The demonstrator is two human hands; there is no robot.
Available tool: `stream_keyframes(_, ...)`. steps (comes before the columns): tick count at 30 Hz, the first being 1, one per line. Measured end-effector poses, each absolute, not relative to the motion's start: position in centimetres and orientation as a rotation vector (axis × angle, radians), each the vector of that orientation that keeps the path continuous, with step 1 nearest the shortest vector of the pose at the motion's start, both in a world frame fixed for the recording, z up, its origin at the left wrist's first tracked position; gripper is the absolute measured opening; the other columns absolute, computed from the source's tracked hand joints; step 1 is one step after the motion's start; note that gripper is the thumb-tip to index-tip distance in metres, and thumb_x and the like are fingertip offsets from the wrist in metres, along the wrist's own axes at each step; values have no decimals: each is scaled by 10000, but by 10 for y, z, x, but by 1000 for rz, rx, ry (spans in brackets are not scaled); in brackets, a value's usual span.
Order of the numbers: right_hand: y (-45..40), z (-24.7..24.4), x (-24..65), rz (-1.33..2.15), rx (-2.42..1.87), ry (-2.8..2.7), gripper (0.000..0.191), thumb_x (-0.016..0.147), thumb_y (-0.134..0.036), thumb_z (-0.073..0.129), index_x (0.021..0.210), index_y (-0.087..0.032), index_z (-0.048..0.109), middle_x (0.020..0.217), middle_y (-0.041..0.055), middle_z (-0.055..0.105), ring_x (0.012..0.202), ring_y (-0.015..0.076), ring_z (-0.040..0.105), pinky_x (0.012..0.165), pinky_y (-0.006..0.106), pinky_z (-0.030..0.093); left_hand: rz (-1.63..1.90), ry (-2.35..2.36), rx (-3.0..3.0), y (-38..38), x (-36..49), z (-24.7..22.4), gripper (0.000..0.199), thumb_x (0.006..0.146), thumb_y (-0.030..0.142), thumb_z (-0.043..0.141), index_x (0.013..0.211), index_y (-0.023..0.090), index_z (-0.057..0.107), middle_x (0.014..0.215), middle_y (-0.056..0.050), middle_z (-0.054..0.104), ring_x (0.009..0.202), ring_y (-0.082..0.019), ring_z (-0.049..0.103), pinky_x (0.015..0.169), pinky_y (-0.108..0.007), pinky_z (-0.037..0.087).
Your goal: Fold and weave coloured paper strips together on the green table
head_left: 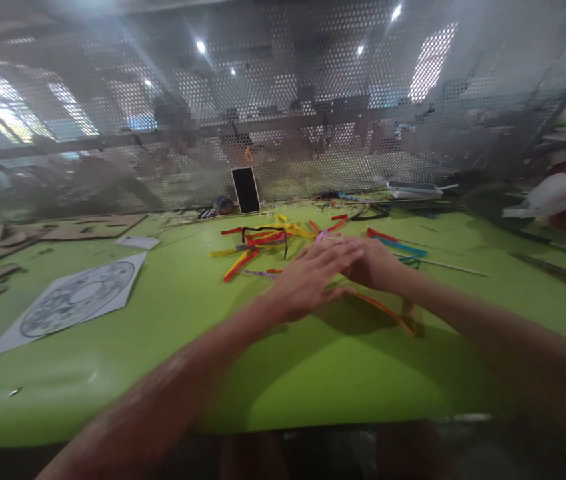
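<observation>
My left hand (307,277) reaches in from the left. Its fingers are stretched out and lie over my right hand (375,263). The fingers of my right hand are mostly hidden beneath it, so I cannot tell what they hold. A long orange strip (383,308) comes out from under both hands and bends near its right end. Just beyond my hands lie loose coloured strips: yellow ones (295,230), a red one (237,267), a dark bent one (265,230) and a pale purple one (321,236). Blue strips (403,247) lie right of my right hand.
A sheet printed with a ring pattern (83,293) lies at the left, near cut cardboard (77,228). A dark-screened phone (246,190) leans at the back before a perforated metal panel (303,120). A thin stick (453,268) and scissors-like blades (553,268) lie at the right.
</observation>
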State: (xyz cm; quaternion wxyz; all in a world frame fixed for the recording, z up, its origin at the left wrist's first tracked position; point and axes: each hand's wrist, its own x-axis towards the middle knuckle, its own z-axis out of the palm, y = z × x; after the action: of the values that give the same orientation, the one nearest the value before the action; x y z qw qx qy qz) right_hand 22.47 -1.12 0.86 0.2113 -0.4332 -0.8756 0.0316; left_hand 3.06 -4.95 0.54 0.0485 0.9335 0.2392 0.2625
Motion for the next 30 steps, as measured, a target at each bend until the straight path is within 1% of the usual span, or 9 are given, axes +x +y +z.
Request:
stream_keyframes(3,-3,23,235,98,-1248,-2443,219,888,-330,557,722,-187,564,692,54,608,600,158,495,597,290,360,1090,982,2470,-33,23,-3,558,982,454,495,1447,162,394,1433,-182,496,1297,-276,499,1091,-450,408)
stream_keyframes(5,0,25,237,161,-1185,-2380,263,914,-359,534,726,-177,558,692,35,594,617,144,482,604,275,336,1014,1016,2310,-25,21,-9,508,958,425,544,1364,130,469,1261,-176,604,1054,-236,621,910,-383,512)
stream_keyframes(7,2,24,236,232,-1144,-2309,302,931,-394,516,735,-171,570,665,14,559,608,132,456,595,268,309,901,1041,2250,-20,20,-12,376,935,361,577,1222,119,561,1040,-122,677,835,-186,629,753,-314,507)
stream_keyframes(10,2,20,233,312,-1119,-2246,295,928,-393,521,757,-162,588,649,1,528,587,123,423,585,268,288,839,1074,2264,-19,19,-13,198,936,313,552,913,129,619,774,-45,653,660,-137,544,634,-264,423)
stream_keyframes(12,1,17,230,346,-1084,-2244,291,928,-395,524,778,-156,596,674,12,551,598,127,435,593,272,294,884,1055,2245,-20,18,-11,220,948,311,526,845,134,605,717,-23,621,623,-121,503,610,-252,390)
stream_keyframes(17,-7,8,220,439,-944,-2278,410,948,-524,498,797,-156,597,723,39,596,630,137,470,608,278,322,941,947,2112,-22,18,-12,148,924,241,534,1010,138,597,821,-36,648,701,-126,556,662,-247,426)
stream_keyframes(20,-9,5,218,407,-918,-2301,455,959,-566,467,775,-164,576,720,37,590,633,135,460,609,275,322,867,962,2157,-22,21,-13,141,937,271,504,900,149,562,776,-20,603,676,-124,515,639,-252,392)
stream_keyframes(26,6,10,234,134,-978,-2330,493,978,-555,399,677,-184,522,661,24,540,627,142,438,603,284,280,850,1007,2254,-21,18,-6,365,966,417,454,694,178,415,636,35,402,601,-104,350,571,-258,254)
stream_keyframes(30,18,12,246,42,-1120,-2246,480,964,-513,413,636,-181,528,605,16,503,580,137,420,581,293,253,762,1004,2297,-20,15,-5,353,949,379,464,667,178,394,617,42,371,579,-98,316,565,-261,226)
